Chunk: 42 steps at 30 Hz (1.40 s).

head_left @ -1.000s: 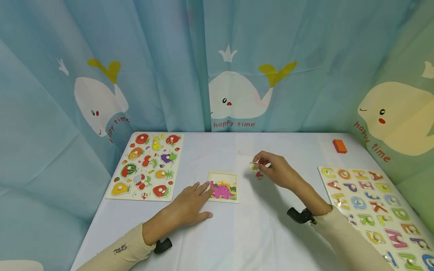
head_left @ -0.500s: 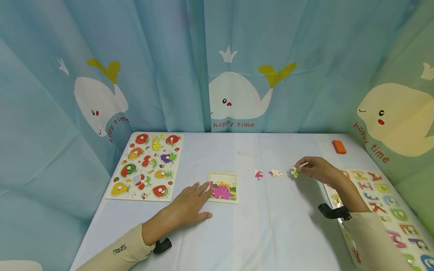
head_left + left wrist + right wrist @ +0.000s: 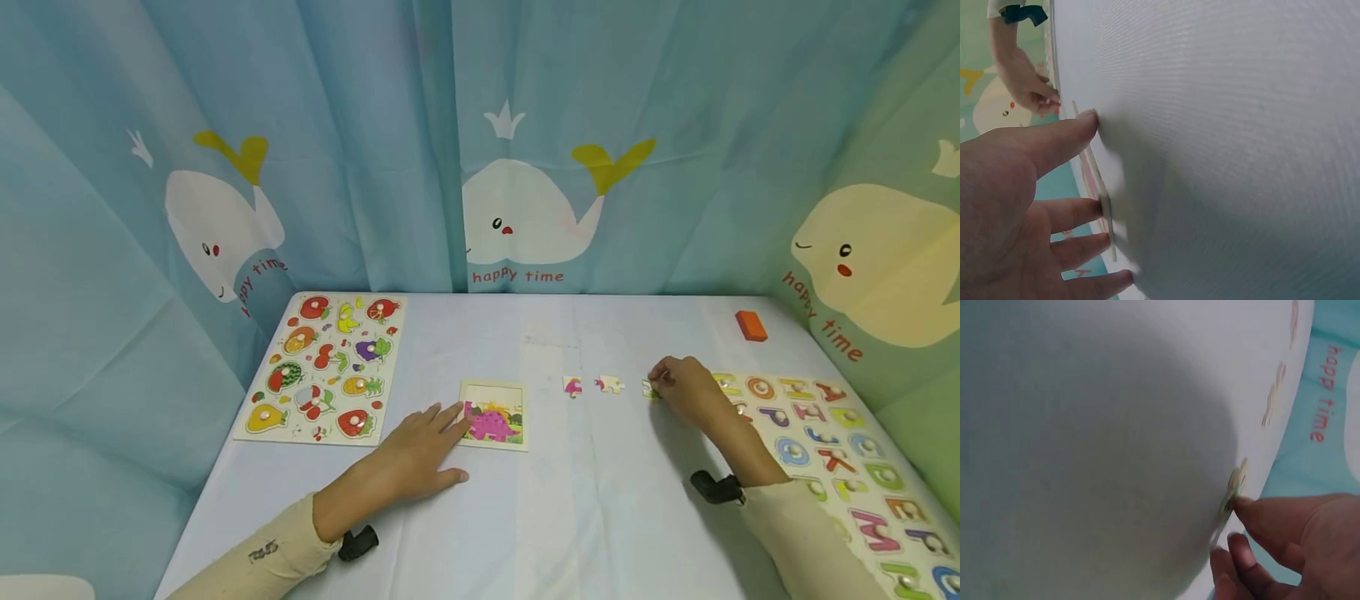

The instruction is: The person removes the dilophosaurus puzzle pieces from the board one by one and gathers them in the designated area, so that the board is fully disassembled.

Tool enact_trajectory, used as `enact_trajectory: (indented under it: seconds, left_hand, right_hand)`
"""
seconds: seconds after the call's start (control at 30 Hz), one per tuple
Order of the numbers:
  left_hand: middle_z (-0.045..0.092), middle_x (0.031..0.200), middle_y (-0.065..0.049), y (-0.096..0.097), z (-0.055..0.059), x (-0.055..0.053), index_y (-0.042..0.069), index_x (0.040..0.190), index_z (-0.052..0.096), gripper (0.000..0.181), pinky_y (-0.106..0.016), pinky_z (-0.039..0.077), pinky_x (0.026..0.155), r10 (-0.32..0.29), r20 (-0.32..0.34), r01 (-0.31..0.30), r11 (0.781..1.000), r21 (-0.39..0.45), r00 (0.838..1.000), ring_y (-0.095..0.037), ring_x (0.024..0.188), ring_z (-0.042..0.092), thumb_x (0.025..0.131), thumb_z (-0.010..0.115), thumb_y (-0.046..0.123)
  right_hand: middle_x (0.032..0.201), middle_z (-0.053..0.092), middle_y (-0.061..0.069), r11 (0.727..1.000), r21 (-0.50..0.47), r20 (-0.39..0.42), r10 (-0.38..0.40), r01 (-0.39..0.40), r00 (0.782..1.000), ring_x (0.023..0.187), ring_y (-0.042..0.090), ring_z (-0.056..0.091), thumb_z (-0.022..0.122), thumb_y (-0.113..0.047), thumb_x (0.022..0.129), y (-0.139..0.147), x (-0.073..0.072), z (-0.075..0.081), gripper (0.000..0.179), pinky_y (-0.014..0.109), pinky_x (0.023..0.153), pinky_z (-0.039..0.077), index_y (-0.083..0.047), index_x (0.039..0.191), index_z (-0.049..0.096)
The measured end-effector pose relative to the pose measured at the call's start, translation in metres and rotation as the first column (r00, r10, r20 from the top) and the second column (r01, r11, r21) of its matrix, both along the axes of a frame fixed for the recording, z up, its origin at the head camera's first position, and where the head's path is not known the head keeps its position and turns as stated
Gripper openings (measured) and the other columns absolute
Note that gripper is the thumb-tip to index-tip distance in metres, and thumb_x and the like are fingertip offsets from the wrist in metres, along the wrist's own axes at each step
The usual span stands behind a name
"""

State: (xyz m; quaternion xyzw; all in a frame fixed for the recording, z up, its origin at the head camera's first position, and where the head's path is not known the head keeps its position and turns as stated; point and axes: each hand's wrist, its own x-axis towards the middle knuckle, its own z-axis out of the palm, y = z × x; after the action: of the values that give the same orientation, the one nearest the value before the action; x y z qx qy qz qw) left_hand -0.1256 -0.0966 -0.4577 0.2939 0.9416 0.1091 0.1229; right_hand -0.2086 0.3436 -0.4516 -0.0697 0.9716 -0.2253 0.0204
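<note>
My left hand point(image 3: 415, 451) lies with its fingers spread, the fingertips on the left side of a small framed jigsaw puzzle point(image 3: 492, 429) showing a pink dinosaur. In the left wrist view the fingers point(image 3: 1079, 250) reach to the puzzle's edge. My right hand point(image 3: 688, 392) holds a green and cream jigsaw piece point(image 3: 649, 389) by its edge, low at the tabletop. In the right wrist view the thumb touches this piece point(image 3: 1233, 490), with the other fingers curled beside it. Left of it lie a cream and pink piece point(image 3: 611, 384) and a pink piece point(image 3: 572, 386).
A fruit peg board point(image 3: 335, 377) lies at the left. At the right, a letter peg board point(image 3: 847, 467) sits partly under my right forearm. An orange block point(image 3: 751, 326) is near the back right corner. A whale-print curtain point(image 3: 517, 125) stands behind the table.
My right hand has moved right from beside the pink piece, carrying the green piece, and has lowered it to the table. The cream and pink piece now lies uncovered. My left hand stays put.
</note>
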Motion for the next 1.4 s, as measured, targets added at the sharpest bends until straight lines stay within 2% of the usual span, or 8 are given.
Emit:
enact_trajectory:
  seconds: [0.17, 0.37, 0.47, 0.6, 0.73, 0.83, 1.0, 1.4]
  left_hand:
    - [0.037, 0.170, -0.013, -0.001, 0.000, -0.001, 0.011, 0.161, 0.045, 0.077, -0.057, 0.035, 0.124, -0.003, 0.003, 0.003, 1.000, -0.002, 1.000, -0.042, 0.155, 0.036, 0.099, 0.071, 0.048]
    - [0.037, 0.170, -0.013, -0.001, 0.002, -0.001, 0.011, 0.161, 0.045, 0.077, -0.057, 0.035, 0.125, -0.002, 0.010, 0.002, 1.000, 0.002, 1.000, -0.042, 0.155, 0.036, 0.099, 0.071, 0.048]
    - [0.037, 0.170, -0.013, -0.001, 0.002, -0.001, 0.010, 0.161, 0.045, 0.076, -0.056, 0.035, 0.125, -0.002, 0.011, 0.002, 1.000, 0.006, 1.000, -0.043, 0.154, 0.036, 0.099, 0.072, 0.046]
    - [0.037, 0.169, -0.013, -0.001, 0.002, -0.001, 0.011, 0.161, 0.045, 0.076, -0.056, 0.035, 0.124, -0.006, 0.008, 0.006, 1.000, -0.005, 1.000, -0.043, 0.154, 0.036, 0.099, 0.071, 0.047]
    - [0.037, 0.170, -0.013, -0.001, 0.002, -0.002, 0.011, 0.161, 0.045, 0.076, -0.056, 0.035, 0.125, -0.012, -0.003, 0.012, 1.000, -0.018, 1.000, -0.042, 0.154, 0.037, 0.100, 0.070, 0.048]
    - [0.038, 0.169, -0.013, -0.001, 0.001, -0.002, 0.011, 0.161, 0.045, 0.076, -0.056, 0.036, 0.124, -0.018, -0.017, 0.018, 1.000, -0.022, 1.000, -0.042, 0.154, 0.037, 0.100, 0.070, 0.049]
    - [0.039, 0.169, -0.013, -0.003, 0.002, 0.001, 0.010, 0.161, 0.044, 0.076, -0.057, 0.037, 0.123, -0.028, -0.042, 0.027, 0.999, -0.033, 0.999, -0.041, 0.153, 0.040, 0.100, 0.069, 0.049]
    - [0.042, 0.167, -0.011, -0.006, 0.006, 0.012, 0.007, 0.159, 0.048, 0.072, -0.056, 0.039, 0.122, -0.042, -0.039, 0.041, 0.999, -0.027, 0.998, -0.031, 0.151, 0.045, 0.101, 0.070, 0.045]
  right_hand:
    - [0.101, 0.062, 0.031, 1.000, -0.026, -0.057, 0.007, -0.008, 0.998, 0.091, 0.041, 0.063, 0.066, -0.002, 0.098, -0.026, 0.003, 0.006, 0.020, 0.052, 0.076, 0.054, 0.012, 0.113, 0.064]
    - [0.099, 0.068, 0.021, 0.986, -0.121, -0.070, 0.108, -0.116, 0.992, 0.092, 0.035, 0.067, 0.068, -0.002, 0.098, -0.091, 0.011, 0.016, 0.021, 0.050, 0.079, 0.056, 0.008, 0.116, 0.065]
    - [0.099, 0.069, 0.017, 0.972, -0.164, -0.033, 0.168, -0.171, 0.985, 0.092, 0.030, 0.067, 0.068, -0.004, 0.099, -0.127, 0.017, 0.016, 0.019, 0.047, 0.080, 0.058, 0.005, 0.116, 0.066]
    - [0.104, 0.069, 0.012, 0.951, -0.221, 0.066, 0.237, -0.217, 0.969, 0.095, 0.024, 0.066, 0.069, -0.007, 0.100, -0.171, 0.029, 0.012, 0.021, 0.041, 0.081, 0.060, 0.001, 0.119, 0.067]
    - [0.106, 0.067, 0.011, 0.925, -0.239, 0.081, 0.323, -0.296, 0.943, 0.093, 0.021, 0.065, 0.072, -0.004, 0.098, -0.202, 0.036, 0.004, 0.023, 0.034, 0.080, 0.060, -0.001, 0.120, 0.066]
    - [0.104, 0.065, 0.010, 0.918, -0.213, 0.052, 0.353, -0.335, 0.934, 0.089, 0.018, 0.063, 0.074, -0.004, 0.097, -0.214, 0.037, -0.004, 0.024, 0.032, 0.080, 0.059, -0.001, 0.119, 0.066]
    - [0.103, 0.062, 0.008, 0.932, -0.164, 0.062, 0.337, -0.324, 0.939, 0.087, 0.016, 0.060, 0.076, -0.008, 0.096, -0.223, 0.035, -0.011, 0.026, 0.033, 0.082, 0.058, -0.001, 0.119, 0.065]
    - [0.104, 0.061, 0.008, 0.942, -0.089, 0.067, 0.329, -0.323, 0.942, 0.087, 0.017, 0.061, 0.080, -0.008, 0.094, -0.231, 0.035, -0.009, 0.028, 0.036, 0.084, 0.060, -0.004, 0.117, 0.066]
